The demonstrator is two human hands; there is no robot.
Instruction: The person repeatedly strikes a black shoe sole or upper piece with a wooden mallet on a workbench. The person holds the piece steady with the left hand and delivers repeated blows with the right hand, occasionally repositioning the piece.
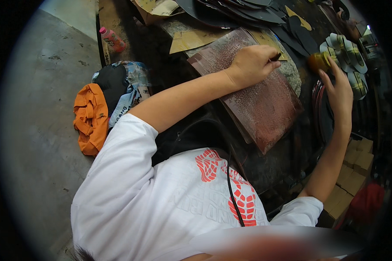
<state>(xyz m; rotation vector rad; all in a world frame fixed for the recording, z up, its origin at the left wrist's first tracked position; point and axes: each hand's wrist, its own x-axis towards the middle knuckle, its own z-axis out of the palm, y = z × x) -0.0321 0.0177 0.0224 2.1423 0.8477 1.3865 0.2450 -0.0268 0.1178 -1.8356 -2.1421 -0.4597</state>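
My left hand (256, 65) is closed over a worn reddish-brown textured sheet (274, 108). From its fingers sticks the end of a small dark stick-like tool (276, 56); the rest is hidden in the grip. The sheet lies slantwise across the bench in front of me, with another brown layer showing under its left edge. Farther right, my right hand (340, 93) reaches out with thumb and fingers at the sides of a small amber jar (314, 64) with a yellow rim. The jar looks tilted toward that hand.
Dark flat sole-shaped pieces (239, 13) are piled at the back. Pale shoe soles or sandals (348, 52) stand beyond the jar. A pink bottle (112, 40) is at the far left, above orange cloth (91, 117). Cardboard boxes (350, 169) sit at lower right.
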